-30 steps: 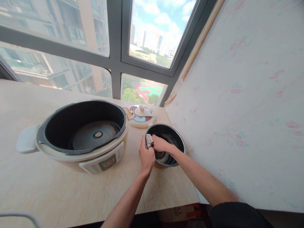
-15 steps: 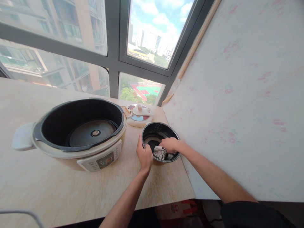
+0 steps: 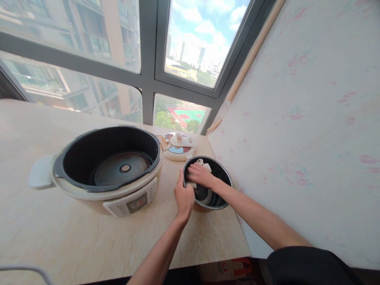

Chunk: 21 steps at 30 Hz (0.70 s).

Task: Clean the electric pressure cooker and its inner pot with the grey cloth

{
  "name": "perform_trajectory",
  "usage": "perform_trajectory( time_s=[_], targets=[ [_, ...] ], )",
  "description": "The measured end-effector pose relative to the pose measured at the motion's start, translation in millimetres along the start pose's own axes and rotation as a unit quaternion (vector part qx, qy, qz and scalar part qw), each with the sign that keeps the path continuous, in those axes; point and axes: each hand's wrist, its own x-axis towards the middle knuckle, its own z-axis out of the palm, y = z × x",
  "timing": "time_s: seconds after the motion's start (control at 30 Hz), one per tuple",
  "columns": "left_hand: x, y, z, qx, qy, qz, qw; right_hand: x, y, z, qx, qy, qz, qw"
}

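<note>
A round black inner pot (image 3: 221,170) stands on the counter near the wall. My left hand (image 3: 184,199) grips its left rim, the thumb over the edge. Inside the pot, my right hand (image 3: 200,174) presses a pale cloth (image 3: 207,166) against the far left part of the inner wall; parts of the cloth show beyond and below the fingers. Left of the pot sits the cooker body (image 3: 130,196), its dark cavity open and a metal heating plate at the bottom.
Behind the pot lies a cooker lid (image 3: 179,152) with a handle. The counter (image 3: 142,241) ends at a front edge near me. A papered wall (image 3: 297,118) rises at the right, windows behind. A grey cable (image 3: 26,268) shows at the lower left.
My right hand has moved with the cloth from the near right side of the pot's inside to its far left side. The view has shifted slightly.
</note>
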Motion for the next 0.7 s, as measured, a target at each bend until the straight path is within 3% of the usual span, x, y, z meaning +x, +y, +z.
perform_trajectory(
  time_s=[0.07,0.17,0.3,0.43,0.53,0.7],
  targets=[
    [-1,-2,0.5,-0.008,0.000,0.002,1.000,5,-1,4,0.016,0.029,-0.068,0.997],
    [-2,-6,2.8,-0.034,0.004,0.010,0.999,4,-4,8,0.043,0.049,-0.107,0.992],
    [-4,-13,7.6,-0.077,0.019,0.017,0.997,-9,-14,10,0.113,0.083,-0.076,0.987],
    [-5,-16,9.6,-0.084,0.024,0.033,0.996,-25,-23,3,0.256,0.101,-0.040,0.961],
    [-5,-16,8.9,-0.071,0.027,0.041,0.996,-33,-25,-10,0.332,0.044,-0.016,0.942],
    [-5,-16,7.6,-0.062,0.021,0.044,0.997,-51,-16,-33,0.343,-0.124,-0.008,0.931]
  ],
)
